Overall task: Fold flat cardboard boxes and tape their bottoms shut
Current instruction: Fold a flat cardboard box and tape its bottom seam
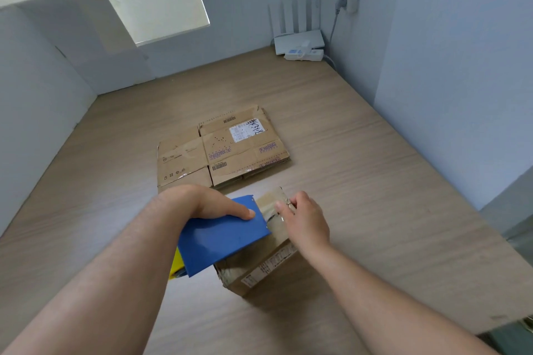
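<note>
A white foam panel [86,32] is leaning against the wall at far left. The left hand [202,202] is reaching in with the forearm extended. It is gripping a blue tape dispenser [225,239], with the thumb lying flat along the smooth blue plate and the other fingers hidden beneath it. A yellow part [175,265] is showing under the plate.

Beyond the hands, a stack of flat cardboard [222,150] is lying on the wood-grain table [375,181]. It is creased and torn at the edges, and is showing barcodes, upside-down print reading 天猫国际, and a white shipping label with black marker scrawl that cannot be read.

The assembled box [259,268] is standing close to the person, with the dispenser overlapping its top. Glossy clear tape [268,202] is crossing the seam. The side label is too small to read.

The right hand [305,219] is holding the box's far top edge, fingers curled, thumb pressing on the tape.

A white router [298,40] and power strip [302,54] are sitting in the far corner.
</note>
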`<state>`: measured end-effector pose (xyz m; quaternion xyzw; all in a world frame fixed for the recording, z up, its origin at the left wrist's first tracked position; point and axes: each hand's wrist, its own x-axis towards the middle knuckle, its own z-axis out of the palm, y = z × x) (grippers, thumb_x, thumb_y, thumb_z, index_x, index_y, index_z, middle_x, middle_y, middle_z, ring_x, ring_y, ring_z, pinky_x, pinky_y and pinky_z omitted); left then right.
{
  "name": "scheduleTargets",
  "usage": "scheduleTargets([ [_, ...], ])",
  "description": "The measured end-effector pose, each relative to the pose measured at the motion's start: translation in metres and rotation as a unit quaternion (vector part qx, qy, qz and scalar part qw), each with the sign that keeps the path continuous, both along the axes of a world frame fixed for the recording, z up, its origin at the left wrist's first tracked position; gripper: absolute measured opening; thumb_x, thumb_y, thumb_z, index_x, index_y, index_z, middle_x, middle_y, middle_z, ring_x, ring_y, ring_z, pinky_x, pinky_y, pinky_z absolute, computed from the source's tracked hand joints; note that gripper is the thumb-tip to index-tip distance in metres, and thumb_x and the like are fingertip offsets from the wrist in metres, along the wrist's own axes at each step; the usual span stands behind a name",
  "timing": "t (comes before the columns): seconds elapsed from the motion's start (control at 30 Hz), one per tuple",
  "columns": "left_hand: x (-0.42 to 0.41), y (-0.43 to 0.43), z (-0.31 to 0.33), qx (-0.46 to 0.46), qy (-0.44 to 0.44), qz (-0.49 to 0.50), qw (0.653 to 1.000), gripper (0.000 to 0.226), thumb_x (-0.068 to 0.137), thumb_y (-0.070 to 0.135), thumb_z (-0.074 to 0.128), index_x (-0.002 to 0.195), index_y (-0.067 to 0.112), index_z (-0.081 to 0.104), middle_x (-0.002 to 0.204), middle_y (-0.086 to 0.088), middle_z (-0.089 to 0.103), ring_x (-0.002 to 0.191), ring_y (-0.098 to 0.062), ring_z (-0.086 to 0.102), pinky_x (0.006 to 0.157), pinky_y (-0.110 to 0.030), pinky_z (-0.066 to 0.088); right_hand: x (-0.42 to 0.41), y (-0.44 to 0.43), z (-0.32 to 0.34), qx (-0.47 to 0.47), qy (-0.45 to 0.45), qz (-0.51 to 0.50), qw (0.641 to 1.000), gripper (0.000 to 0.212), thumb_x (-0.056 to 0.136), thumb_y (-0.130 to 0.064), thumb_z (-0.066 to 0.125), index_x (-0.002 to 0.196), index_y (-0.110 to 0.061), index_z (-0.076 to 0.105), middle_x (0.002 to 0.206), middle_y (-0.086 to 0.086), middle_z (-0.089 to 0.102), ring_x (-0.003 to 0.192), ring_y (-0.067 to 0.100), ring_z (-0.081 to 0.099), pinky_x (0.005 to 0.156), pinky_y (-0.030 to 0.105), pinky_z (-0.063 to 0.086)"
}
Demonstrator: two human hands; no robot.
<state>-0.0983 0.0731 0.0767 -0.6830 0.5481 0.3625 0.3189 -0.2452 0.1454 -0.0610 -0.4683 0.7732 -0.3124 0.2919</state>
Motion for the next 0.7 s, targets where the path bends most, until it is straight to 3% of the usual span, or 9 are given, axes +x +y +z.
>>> scheduleTargets([
  [0.1,0.006,0.002,-0.001,-0.019,0.017,-0.001,1.000,0.062,0.065,0.076,0.065,0.094,0.022,0.061,0.091,-0.002,0.064,0.078,-0.018,0.064,0.064,-0.029,0.045,-0.002,-0.002,-0.008,-0.019,-0.061,-0.019,0.998,0.021,0.092,-0.042,0.054,0.088,-0.021,0.050,0.094,-0.002,0.057,0.089,0.018,0.053,0.072,0.035,0.047],
  [0.2,0.019,0.005,0.000,-0.035,0.066,0.018,0.997,0.065,0.060,0.076,0.069,0.096,0.022,0.066,0.092,-0.002,0.070,0.081,-0.020,0.068,0.074,-0.030,0.050,-0.003,-0.005,-0.010,-0.027,-0.113,-0.028,0.993,0.020,0.090,-0.038,0.058,0.079,-0.023,0.050,0.087,-0.002,0.058,0.079,0.015,0.054,0.062,0.030,0.042],
  [0.37,0.091,0.026,0.002,0.029,0.143,0.089,0.985,0.080,0.044,0.078,0.076,0.095,0.016,0.074,0.088,-0.005,0.076,0.079,-0.023,0.073,0.070,-0.029,0.055,-0.008,-0.007,-0.010,-0.042,-0.171,-0.067,0.982,0.023,0.086,-0.031,0.065,0.072,-0.017,0.052,0.069,-0.007,0.055,0.062,0.008,0.049,0.055,0.024,0.037],
  [0.5,0.161,0.056,-0.011,0.076,0.154,0.145,0.974,0.088,0.032,0.078,0.077,0.089,0.011,0.077,0.092,-0.011,0.075,0.084,-0.028,0.072,0.071,-0.031,0.056,-0.001,-0.010,-0.011,-0.043,-0.161,-0.062,0.984,0.020,0.084,-0.027,0.067,0.072,-0.016,0.055,0.067,-0.006,0.055,0.059,0.006,0.047,0.055,0.024,0.037],
  [0.7,0.171,0.071,-0.039,0.032,0.151,0.152,0.976,0.079,0.042,0.080,0.068,0.086,0.015,0.076,0.081,-0.004,0.076,0.073,-0.020,0.073,0.067,-0.027,0.052,0.007,-0.010,-0.007,-0.054,-0.137,-0.053,0.988,0.022,0.085,-0.025,0.067,0.071,-0.016,0.054,0.066,-0.005,0.053,0.058,0.007,0.047,0.054,0.023,0.037],
])
